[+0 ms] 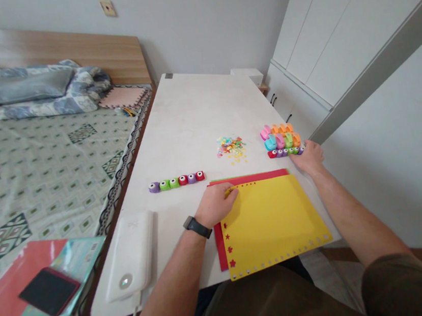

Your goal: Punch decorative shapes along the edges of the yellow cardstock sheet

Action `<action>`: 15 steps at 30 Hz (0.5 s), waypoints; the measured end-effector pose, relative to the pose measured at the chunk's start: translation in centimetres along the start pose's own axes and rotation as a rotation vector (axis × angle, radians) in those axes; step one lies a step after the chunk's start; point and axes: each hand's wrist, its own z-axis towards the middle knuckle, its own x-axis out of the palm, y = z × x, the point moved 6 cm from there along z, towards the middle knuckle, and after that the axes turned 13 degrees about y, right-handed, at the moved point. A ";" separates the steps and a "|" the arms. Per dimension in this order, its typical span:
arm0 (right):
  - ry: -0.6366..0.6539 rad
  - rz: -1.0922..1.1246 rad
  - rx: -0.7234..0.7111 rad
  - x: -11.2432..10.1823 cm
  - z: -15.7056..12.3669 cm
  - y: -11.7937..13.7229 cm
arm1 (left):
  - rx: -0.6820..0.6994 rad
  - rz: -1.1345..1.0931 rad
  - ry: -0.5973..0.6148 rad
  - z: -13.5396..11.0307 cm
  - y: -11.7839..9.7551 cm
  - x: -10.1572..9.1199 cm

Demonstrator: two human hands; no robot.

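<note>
A yellow sheet of paper (273,222) lies over red paper (221,251), with small shapes punched along its left, bottom and part of its top edge. My left hand (216,203), fingers curled, grips the sheet's top left corner. At the right, my right hand (309,156) closes on a small purple craft punch (301,150) at the end of a short row of craft punches (285,152); its fingertips are partly hidden. Just behind that row stand larger craft punches (280,141) in pink, blue, green and orange.
Several small craft punches (177,181) line up left of the paper. Colourful paper cutouts (232,147) lie heaped mid-table. A white device (130,255) with a cable occupies the table's near left. A phone (49,290) rests on the bed; a white cabinet (318,27) rises at right.
</note>
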 end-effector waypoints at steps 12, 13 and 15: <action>0.001 0.002 0.056 0.1 1.0 -1.4 | -0.011 -0.010 0.004 -0.1 -0.1 0.0; 0.008 0.001 0.061 0.1 1.0 -1.5 | -0.012 -0.010 0.005 -0.1 -0.1 0.0; 0.022 0.003 0.076 0.2 1.2 -1.7 | -0.015 -0.008 0.009 -0.1 -0.2 -0.1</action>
